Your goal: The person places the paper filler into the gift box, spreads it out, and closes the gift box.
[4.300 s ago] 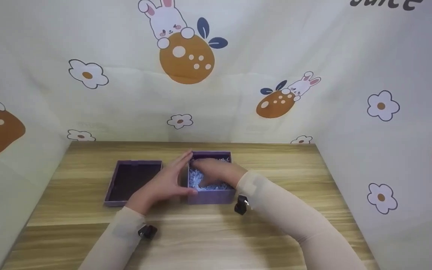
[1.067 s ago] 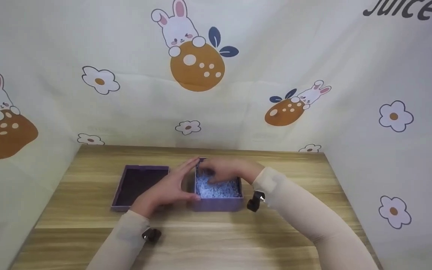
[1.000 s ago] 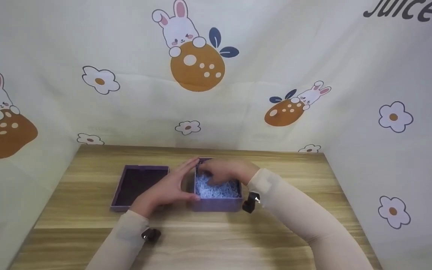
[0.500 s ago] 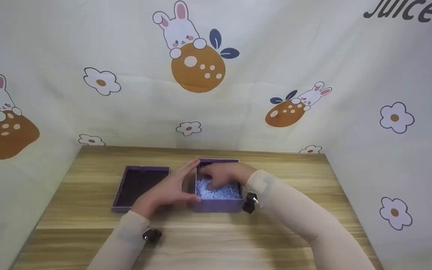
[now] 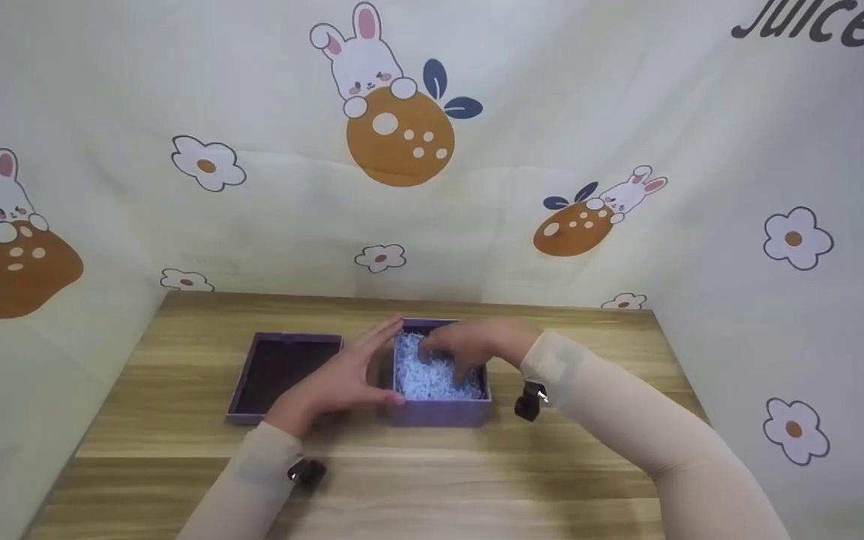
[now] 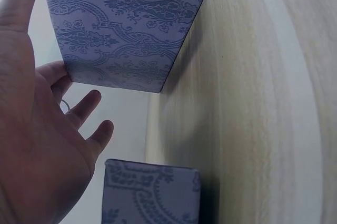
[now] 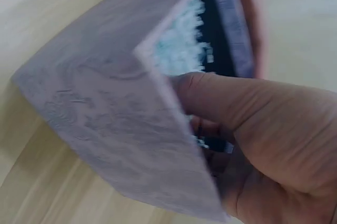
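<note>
A purple patterned box (image 5: 439,412) stands on the table, filled with pale blue shredded paper (image 5: 418,379). My left hand (image 5: 331,384) holds its left side, thumb at the near corner and fingers at the far one. In the left wrist view, the left hand (image 6: 39,124) spans the box wall (image 6: 126,29), its lower fingers free of it. My right hand (image 5: 477,341) reaches over the right wall, thumb and fingers apart, fingertips down in the shreds. In the right wrist view, the right thumb (image 7: 210,95) lies inside the rim; most fingers are hidden behind it.
Left of the box lies a purple lid (image 5: 241,415), dark inside and hollow side up, partly behind my left hand. A printed curtain (image 5: 282,210) hangs behind the wooden table (image 5: 402,487) and along both sides.
My right hand has moved from the far left part of the box toward its right side, uncovering shredded paper at the left. My left hand stays at the box; the lid has not moved.
</note>
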A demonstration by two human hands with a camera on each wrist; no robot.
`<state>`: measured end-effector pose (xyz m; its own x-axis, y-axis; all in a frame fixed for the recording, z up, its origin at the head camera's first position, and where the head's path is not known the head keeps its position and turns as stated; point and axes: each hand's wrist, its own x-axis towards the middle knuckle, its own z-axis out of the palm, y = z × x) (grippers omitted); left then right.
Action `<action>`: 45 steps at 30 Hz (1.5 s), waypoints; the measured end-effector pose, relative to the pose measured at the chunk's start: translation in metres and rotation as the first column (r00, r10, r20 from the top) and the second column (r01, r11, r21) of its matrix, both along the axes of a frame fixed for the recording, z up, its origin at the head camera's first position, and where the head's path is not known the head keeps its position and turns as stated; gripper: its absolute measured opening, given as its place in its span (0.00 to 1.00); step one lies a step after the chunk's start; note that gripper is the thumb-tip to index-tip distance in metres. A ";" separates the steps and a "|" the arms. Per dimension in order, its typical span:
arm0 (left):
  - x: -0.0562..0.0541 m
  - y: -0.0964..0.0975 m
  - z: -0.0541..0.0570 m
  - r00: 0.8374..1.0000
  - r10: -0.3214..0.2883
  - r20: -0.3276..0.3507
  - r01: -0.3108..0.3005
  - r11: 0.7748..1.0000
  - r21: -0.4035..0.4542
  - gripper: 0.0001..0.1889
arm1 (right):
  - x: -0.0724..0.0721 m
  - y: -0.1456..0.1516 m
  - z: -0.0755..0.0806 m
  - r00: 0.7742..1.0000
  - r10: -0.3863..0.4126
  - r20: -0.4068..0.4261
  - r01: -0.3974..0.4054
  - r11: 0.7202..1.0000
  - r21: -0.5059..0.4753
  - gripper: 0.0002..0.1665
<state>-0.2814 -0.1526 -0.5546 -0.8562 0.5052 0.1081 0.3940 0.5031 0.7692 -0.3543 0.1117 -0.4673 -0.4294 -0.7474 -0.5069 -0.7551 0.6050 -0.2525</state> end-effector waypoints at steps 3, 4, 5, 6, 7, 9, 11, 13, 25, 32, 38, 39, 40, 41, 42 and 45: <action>-0.001 0.003 0.000 1.000 -0.020 -0.004 0.020 1.000 0.012 0.69 | 0.002 -0.003 -0.013 0.998 0.025 -0.051 -0.023 0.999 0.041 0.37; -0.001 0.003 -0.001 1.000 -0.022 -0.004 0.022 1.000 0.013 0.68 | 0.002 -0.004 -0.016 0.997 0.031 -0.066 -0.028 0.998 0.050 0.38; -0.001 0.003 0.000 1.000 -0.022 -0.006 0.022 1.000 0.015 0.68 | 0.003 -0.005 -0.018 0.996 0.035 -0.082 -0.030 0.998 0.057 0.38; -0.001 0.003 0.000 1.000 -0.019 -0.007 0.019 1.000 0.016 0.69 | 0.004 -0.006 -0.020 0.995 0.030 -0.091 -0.025 0.998 0.060 0.39; -0.001 0.003 0.000 1.000 -0.017 -0.008 0.017 1.000 0.015 0.69 | 0.004 -0.006 -0.021 0.995 0.029 -0.098 -0.023 0.998 0.059 0.39; -0.002 0.003 -0.001 1.000 -0.016 -0.009 0.017 1.000 0.018 0.69 | 0.005 -0.005 -0.018 0.994 0.028 -0.104 -0.023 0.998 0.054 0.40; -0.002 0.004 -0.001 1.000 -0.024 -0.015 0.024 0.999 0.024 0.68 | 0.005 -0.003 -0.012 0.995 0.025 -0.098 -0.023 0.999 0.023 0.40; -0.003 0.004 -0.001 0.999 -0.030 -0.018 0.031 0.999 0.024 0.68 | 0.004 0.000 -0.004 0.998 0.014 -0.056 -0.016 0.999 -0.031 0.38; -0.004 0.003 -0.003 1.000 -0.019 -0.007 0.019 1.000 0.005 0.68 | -0.008 -0.006 -0.019 0.979 -0.019 0.205 0.020 1.000 -0.001 0.27; -0.003 0.004 -0.002 1.000 -0.020 -0.003 0.020 1.000 0.012 0.68 | 0.002 -0.010 -0.019 0.983 -0.088 0.162 0.074 0.994 0.086 0.43; 0.000 0.000 -0.003 1.000 -0.017 0.002 0.017 0.999 0.038 0.67 | -0.001 -0.015 0.000 0.979 -0.029 0.200 0.040 0.998 -0.051 0.29; 0.000 -0.001 -0.002 1.000 -0.015 0.000 0.015 0.999 0.042 0.67 | -0.002 -0.017 0.002 0.976 -0.010 0.218 0.031 0.995 -0.094 0.25; 0.001 -0.002 -0.002 1.000 -0.015 -0.002 0.015 0.999 0.048 0.67 | -0.003 -0.019 0.004 0.972 0.010 0.235 0.021 0.992 -0.126 0.23; 0.001 -0.003 -0.001 1.000 -0.016 -0.010 0.017 0.999 0.052 0.66 | -0.003 -0.021 0.003 0.966 0.034 0.257 0.004 0.989 -0.145 0.21; 0.001 -0.003 -0.001 1.000 -0.020 -0.019 0.021 0.998 0.054 0.66 | -0.003 -0.023 0.002 0.957 0.060 0.282 -0.018 0.988 -0.152 0.21; -0.001 -0.001 -0.001 0.998 -0.042 -0.044 0.044 0.997 0.057 0.66 | -0.001 -0.026 -0.010 0.943 0.119 0.310 -0.086 0.989 -0.118 0.20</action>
